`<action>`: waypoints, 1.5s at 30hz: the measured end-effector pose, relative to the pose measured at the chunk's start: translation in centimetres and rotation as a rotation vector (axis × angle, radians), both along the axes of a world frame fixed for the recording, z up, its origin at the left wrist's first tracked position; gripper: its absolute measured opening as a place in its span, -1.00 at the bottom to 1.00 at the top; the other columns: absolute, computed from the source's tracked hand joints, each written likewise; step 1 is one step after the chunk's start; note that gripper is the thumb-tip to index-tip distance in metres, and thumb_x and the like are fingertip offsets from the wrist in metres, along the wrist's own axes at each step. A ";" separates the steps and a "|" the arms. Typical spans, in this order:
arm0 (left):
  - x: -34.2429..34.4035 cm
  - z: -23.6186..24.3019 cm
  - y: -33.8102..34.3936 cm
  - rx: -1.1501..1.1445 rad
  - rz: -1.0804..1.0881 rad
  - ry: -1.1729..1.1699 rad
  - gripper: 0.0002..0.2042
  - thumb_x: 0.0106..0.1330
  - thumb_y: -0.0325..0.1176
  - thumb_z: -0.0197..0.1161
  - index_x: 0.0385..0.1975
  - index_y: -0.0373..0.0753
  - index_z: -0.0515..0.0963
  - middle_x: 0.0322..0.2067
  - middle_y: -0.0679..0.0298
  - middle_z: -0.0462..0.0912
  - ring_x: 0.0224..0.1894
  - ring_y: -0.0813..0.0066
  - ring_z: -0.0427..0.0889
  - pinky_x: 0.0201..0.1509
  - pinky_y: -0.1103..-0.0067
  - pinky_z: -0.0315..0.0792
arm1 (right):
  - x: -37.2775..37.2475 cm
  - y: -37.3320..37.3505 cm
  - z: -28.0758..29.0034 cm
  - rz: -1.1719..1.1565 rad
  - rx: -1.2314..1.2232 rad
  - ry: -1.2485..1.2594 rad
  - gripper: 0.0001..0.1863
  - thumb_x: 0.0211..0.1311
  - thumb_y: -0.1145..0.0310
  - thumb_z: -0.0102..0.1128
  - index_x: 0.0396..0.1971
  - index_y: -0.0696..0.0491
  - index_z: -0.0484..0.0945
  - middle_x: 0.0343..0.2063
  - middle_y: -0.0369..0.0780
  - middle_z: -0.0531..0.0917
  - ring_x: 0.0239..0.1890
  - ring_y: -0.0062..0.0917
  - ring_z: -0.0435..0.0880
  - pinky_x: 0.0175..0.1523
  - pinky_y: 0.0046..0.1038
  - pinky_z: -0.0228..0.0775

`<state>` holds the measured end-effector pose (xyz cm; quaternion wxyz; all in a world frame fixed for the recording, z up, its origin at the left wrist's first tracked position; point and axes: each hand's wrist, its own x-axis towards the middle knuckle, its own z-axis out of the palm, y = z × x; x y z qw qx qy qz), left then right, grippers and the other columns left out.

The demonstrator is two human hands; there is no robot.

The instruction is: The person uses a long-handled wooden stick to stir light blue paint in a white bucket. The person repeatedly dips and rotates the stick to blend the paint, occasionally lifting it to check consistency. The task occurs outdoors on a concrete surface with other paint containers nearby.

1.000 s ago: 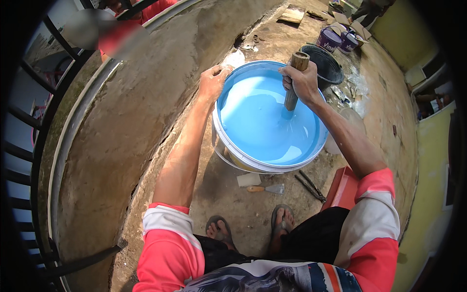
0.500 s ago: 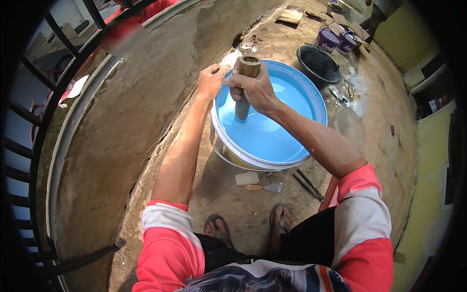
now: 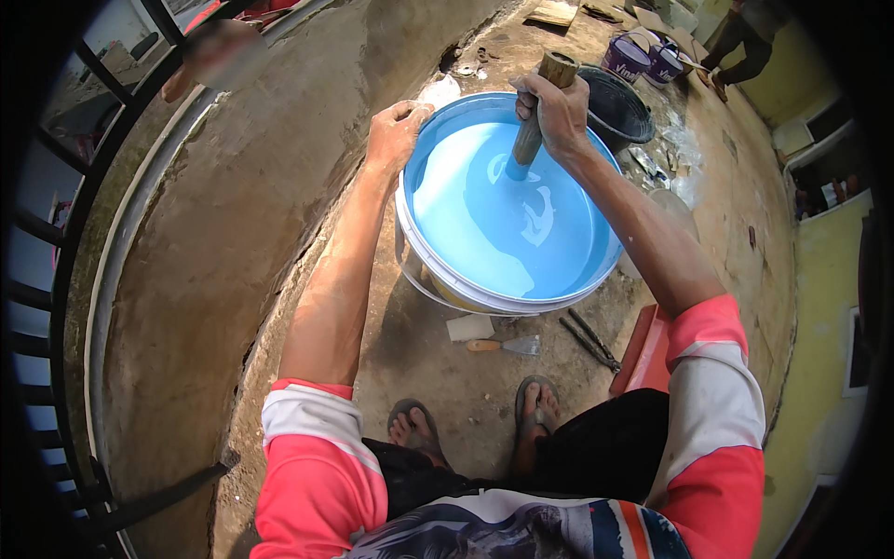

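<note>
A large white bucket (image 3: pixel 466 296) of light blue paint (image 3: pixel 466 210) stands on the ground in front of me. My right hand (image 3: pixel 557 110) is wrapped round a thick wooden stick (image 3: pixel 528 144), hollow at its top. The stick leans up to the right, its lower end sunk in the paint, where ripples show. At the bucket's left rim, my left hand (image 3: pixel 396 135) is closed on the edge; its fingertips are partly hidden. A whitish scrap (image 3: pixel 440 91) shows just beyond that hand.
Near my feet lie a scraper (image 3: pixel 505 346), a pale block (image 3: pixel 470 327) and dark pincers (image 3: pixel 589 340). A red object (image 3: pixel 643 352) is beside my right knee. Behind the bucket stand a black tub (image 3: pixel 610 107) and purple pails (image 3: pixel 626 58). Another person (image 3: pixel 742 42) stands far right; barred railing (image 3: pixel 60 279) runs left.
My right hand has swept the stick from the bucket's left side to its far right side. The left hand stays at the left rim. A person's legs have come into view at far right.
</note>
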<state>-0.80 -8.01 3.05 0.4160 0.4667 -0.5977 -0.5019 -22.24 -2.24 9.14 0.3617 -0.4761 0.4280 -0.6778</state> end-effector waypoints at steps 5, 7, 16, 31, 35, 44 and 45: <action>0.2 -0.5 -0.4 -0.054 0.018 0.062 -0.72 0.29 -0.21 0.31 -0.20 -0.31 0.73 -0.29 0.24 0.73 -0.25 0.54 0.62 -0.09 0.57 0.47 | 3.8 2.9 -0.2 0.201 0.142 -0.153 -0.83 0.09 0.54 0.25 -0.60 0.11 0.44 -0.70 -0.31 0.44 -0.69 -0.64 0.41 -0.58 -0.52 0.27; 0.4 -0.8 -0.5 -0.061 0.019 0.061 -0.73 0.30 -0.22 0.30 -0.19 -0.29 0.73 -0.29 0.25 0.73 -0.25 0.54 0.62 -0.10 0.57 0.47 | 4.0 4.2 0.1 0.300 0.197 -0.094 -0.83 0.09 0.55 0.25 -0.59 0.11 0.44 -0.71 -0.32 0.44 -0.70 -0.66 0.40 -0.59 -0.52 0.25; 0.1 0.2 0.2 -0.015 0.002 0.029 -0.73 0.35 -0.22 0.26 -0.16 -0.28 0.72 -0.23 0.26 0.73 -0.19 0.54 0.62 -0.03 0.57 0.47 | -2.0 -0.2 -0.3 -0.156 -0.003 0.297 -0.84 0.05 0.45 0.30 -0.62 0.12 0.52 -0.72 -0.30 0.54 -0.71 -0.66 0.46 -0.57 -0.54 0.33; 0.8 -2.7 -1.4 0.117 -0.066 0.194 -0.68 0.40 -0.25 0.14 -0.14 -0.40 0.68 -0.29 0.14 0.74 -0.27 0.42 0.64 -0.11 0.51 0.50 | 11.3 4.9 1.2 0.475 0.153 0.114 -0.83 0.00 0.46 0.35 -0.61 0.10 0.49 -0.69 -0.31 0.54 -0.63 -0.67 0.50 -0.51 -0.53 0.29; 0.5 -1.4 -0.8 -0.020 0.028 0.099 -0.71 0.39 -0.23 0.17 -0.19 -0.32 0.71 -0.25 0.21 0.74 -0.20 0.49 0.63 -0.05 0.53 0.48 | 7.6 9.7 2.1 0.557 0.252 0.246 -0.86 0.00 0.48 0.33 -0.57 0.11 0.50 -0.70 -0.33 0.54 -0.67 -0.68 0.48 -0.55 -0.54 0.27; 0.0 -0.6 -0.2 0.038 0.020 0.073 -0.69 0.43 -0.24 0.15 -0.07 -0.33 0.67 -0.14 0.21 0.71 -0.10 0.48 0.61 0.05 0.55 0.46 | -3.4 1.4 0.2 -0.084 0.002 0.165 -0.80 0.09 0.54 0.26 -0.67 0.12 0.47 -0.72 -0.31 0.49 -0.70 -0.67 0.44 -0.61 -0.55 0.28; -0.2 -0.9 -0.3 0.038 0.021 0.094 -0.69 0.42 -0.24 0.15 -0.07 -0.33 0.68 -0.14 0.20 0.71 -0.10 0.48 0.61 0.05 0.55 0.46 | -2.8 0.5 0.1 -0.111 -0.014 0.154 -0.79 0.08 0.53 0.26 -0.68 0.11 0.46 -0.72 -0.31 0.49 -0.70 -0.66 0.44 -0.60 -0.54 0.28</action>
